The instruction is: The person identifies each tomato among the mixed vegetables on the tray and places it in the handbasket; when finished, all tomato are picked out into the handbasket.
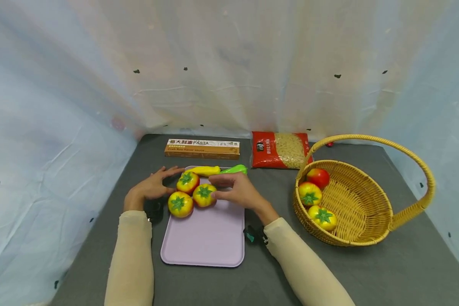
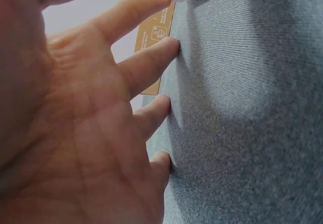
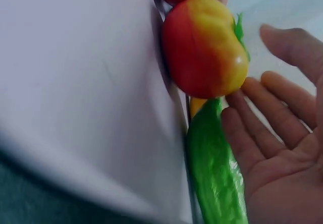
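Note:
Three yellow-and-red tomatoes with green leafy tops lie together on a pale purple tray (image 1: 204, 242): a back tomato (image 1: 188, 182), a front tomato (image 1: 179, 206) and a right tomato (image 1: 204, 195). At the tray's left edge, my left hand (image 1: 153, 185) has its fingers spread beside the back tomato; the left wrist view shows a bare palm. My right hand (image 1: 239, 191) is beside the right tomato, fingers extended and thumb apart; whether the fingertips touch it is unclear. Behind are a long yellow pepper (image 1: 204, 170) and a long green vegetable (image 3: 212, 163), partly hidden by the right hand.
To the right stands a wicker basket (image 1: 371, 229) with a tall handle and three tomatoes along its left side. A pasta box (image 1: 202, 149) and a red bag of pasta (image 1: 280, 150) lie at the back of the grey table (image 1: 199, 287), before a pale curtain.

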Available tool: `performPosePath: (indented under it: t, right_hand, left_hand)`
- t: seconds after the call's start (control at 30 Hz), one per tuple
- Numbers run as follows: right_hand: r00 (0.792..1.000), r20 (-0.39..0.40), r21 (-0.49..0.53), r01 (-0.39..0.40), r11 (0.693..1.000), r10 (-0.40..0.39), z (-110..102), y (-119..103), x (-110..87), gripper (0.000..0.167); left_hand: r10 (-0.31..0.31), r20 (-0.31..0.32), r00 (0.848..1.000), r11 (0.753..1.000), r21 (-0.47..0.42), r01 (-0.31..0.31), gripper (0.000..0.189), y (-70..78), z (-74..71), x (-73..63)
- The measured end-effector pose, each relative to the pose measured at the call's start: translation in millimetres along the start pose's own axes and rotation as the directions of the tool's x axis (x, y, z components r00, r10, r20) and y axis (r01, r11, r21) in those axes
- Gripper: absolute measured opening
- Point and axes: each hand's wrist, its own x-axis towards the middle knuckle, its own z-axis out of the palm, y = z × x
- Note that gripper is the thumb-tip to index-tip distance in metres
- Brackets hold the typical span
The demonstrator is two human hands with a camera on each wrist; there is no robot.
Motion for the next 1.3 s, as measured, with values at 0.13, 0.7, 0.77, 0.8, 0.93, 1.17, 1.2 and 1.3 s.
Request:
performPosePath:
  t: [0.13, 0.7, 0.77, 0.8, 0.93, 1.17, 1.2, 1.3]
  right_hand:
    - [0.999, 0.020, -0.087, -0.027, 0.996, 0.029, 3, -1, -0.1, 0.055]
    - [0.995, 0.055, -0.203, -0.069, 0.977, 0.082, 10, -5, -4.1, 0.053]
    - [0.996, 0.054, -0.205, -0.059, 0.977, 0.072, 8, -8, -7.4, 0.052]
    - [0.996, 0.054, -0.197, -0.056, 0.979, 0.068, 6, -9, -9.4, 0.051]
    - [0.997, 0.061, -0.088, -0.040, 0.995, 0.046, -3, -19, -21.0, 0.050]
    - [1.000, 0.026, -0.005, -0.016, 1.000, 0.016, -27, -35, -53.2, 0.048]
    - [1.000, 0.015, -0.014, -0.024, 1.000, 0.024, -31, -37, -59.7, 0.048]
    - [0.999, -0.019, -0.049, -0.047, 0.998, 0.046, -45, -46, -81.8, 0.048]
  left_hand:
    - [0.000, 0.002, 1.000, 1.000, 0.000, 0.000, 0.081, -0.4, 1.7, -0.2]
    - [-0.017, 0.011, 1.000, 1.000, 0.007, 0.017, 0.083, 2.5, 2.2, 0.3]
    - [-0.017, 0.011, 1.000, 1.000, 0.008, 0.016, 0.082, 2.2, 2.2, 0.5]
    - [-0.017, 0.010, 1.000, 1.000, 0.009, 0.017, 0.081, 2.3, 2.1, 0.2]
    - [-0.017, 0.004, 1.000, 1.000, 0.011, 0.017, 0.081, 2.7, 1.3, -0.5]
    - [-0.037, 0.006, 0.999, 0.999, 0.016, 0.037, 0.081, 3.7, 0.0, -1.0]
    - [-0.037, 0.007, 0.999, 0.999, 0.016, 0.037, 0.081, 3.6, -0.3, -1.2]
    - [-0.033, 0.007, 0.999, 0.999, 0.018, 0.032, 0.082, 3.1, -1.4, -2.3]
